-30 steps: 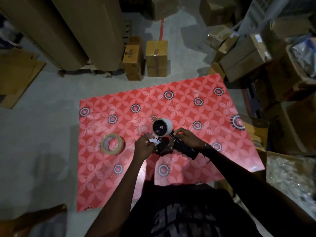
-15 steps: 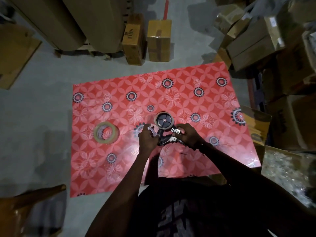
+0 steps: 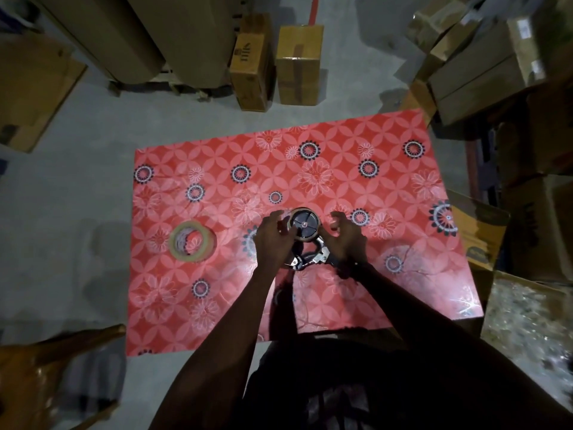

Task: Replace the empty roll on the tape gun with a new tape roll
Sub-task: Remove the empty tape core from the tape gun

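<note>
Head view: left hand [image 3: 273, 240] grips empty roll [image 3: 303, 225]; box print [image 3: 246, 55] unreadable.

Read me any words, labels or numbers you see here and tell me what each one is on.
None can be read for sure.
Small brown box: dark printed mark, too blurred to read.
Box at the right edge: dark lettering, too blurred.
Upper right box: white labels, too small.
Shirt: pale print, dark and blurred.
Tape gun and spare tape roll: no text visible.
</note>
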Motion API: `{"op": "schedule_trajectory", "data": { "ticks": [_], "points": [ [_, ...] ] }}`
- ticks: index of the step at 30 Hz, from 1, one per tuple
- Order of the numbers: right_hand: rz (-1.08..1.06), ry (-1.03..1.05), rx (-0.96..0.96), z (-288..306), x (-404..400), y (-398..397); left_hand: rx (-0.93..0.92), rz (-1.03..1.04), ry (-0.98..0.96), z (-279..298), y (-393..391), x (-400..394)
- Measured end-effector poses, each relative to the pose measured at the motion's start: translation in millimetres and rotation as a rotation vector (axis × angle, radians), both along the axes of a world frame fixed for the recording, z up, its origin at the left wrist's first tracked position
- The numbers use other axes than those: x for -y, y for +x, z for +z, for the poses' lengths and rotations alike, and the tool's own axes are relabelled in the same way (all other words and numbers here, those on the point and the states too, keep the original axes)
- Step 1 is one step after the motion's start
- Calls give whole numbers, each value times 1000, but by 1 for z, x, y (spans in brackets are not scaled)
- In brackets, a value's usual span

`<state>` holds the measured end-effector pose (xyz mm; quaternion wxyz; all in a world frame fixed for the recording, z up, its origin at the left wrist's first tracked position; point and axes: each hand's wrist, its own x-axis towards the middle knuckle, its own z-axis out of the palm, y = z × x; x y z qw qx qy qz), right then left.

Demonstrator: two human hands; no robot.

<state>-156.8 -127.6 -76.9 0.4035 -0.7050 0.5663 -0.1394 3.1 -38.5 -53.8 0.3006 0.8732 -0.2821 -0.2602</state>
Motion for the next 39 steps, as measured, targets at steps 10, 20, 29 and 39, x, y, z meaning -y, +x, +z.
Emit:
{"op": "schedule_trajectory", "data": {
  "ticks": [10,20,29,39],
  "points": [
    [-203,19,-154,-16,-19,38,-53,5,-109,-29,4,20],
    [-311,-4,-51,-24,-16,58,-148,283,-94,-23,-9,18],
    [-266,-35,-3,-10,-14,50,-133,308,-75,-25,-14,22],
    [98,-142,60,-5,-43,-48,-77,-219,-98,-12,-2,5]
  ]
}}
